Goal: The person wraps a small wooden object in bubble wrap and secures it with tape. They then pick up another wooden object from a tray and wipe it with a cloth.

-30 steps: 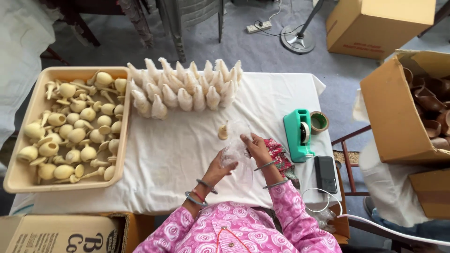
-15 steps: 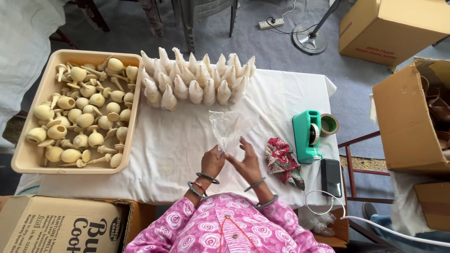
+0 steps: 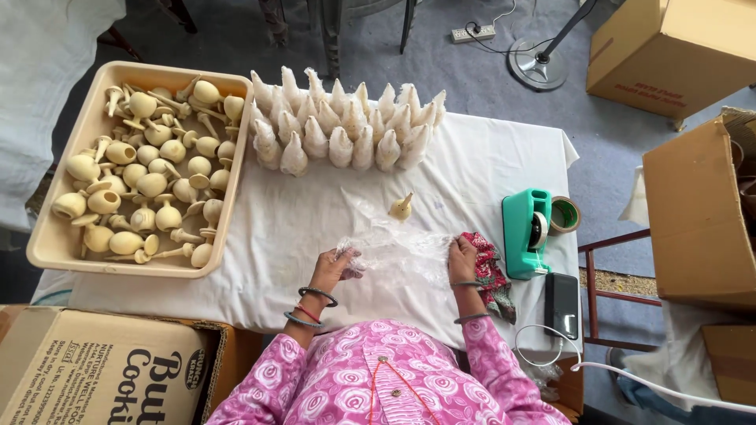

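My left hand (image 3: 337, 266) and my right hand (image 3: 463, 257) each grip an end of a clear plastic sheet (image 3: 398, 247), stretched flat on the white tablecloth (image 3: 307, 228) near the front edge. A single pale wooden piece (image 3: 402, 207) stands just beyond the sheet. Farther back, rows of wrapped pieces (image 3: 342, 126) stand upright in white wrapping. At the left, a beige plastic tray (image 3: 47, 252) holds several unwrapped wooden pieces (image 3: 150, 185).
A green tape dispenser (image 3: 528, 232) and a tape roll (image 3: 564, 215) sit at the right, with a red patterned cloth (image 3: 490, 267) and a phone (image 3: 561, 305) on a cable. Cardboard boxes (image 3: 693, 220) stand right and front left (image 3: 102, 370).
The plastic sheet was held up between my hands above the table; now it is lowered and spread flat, my hands wider apart.
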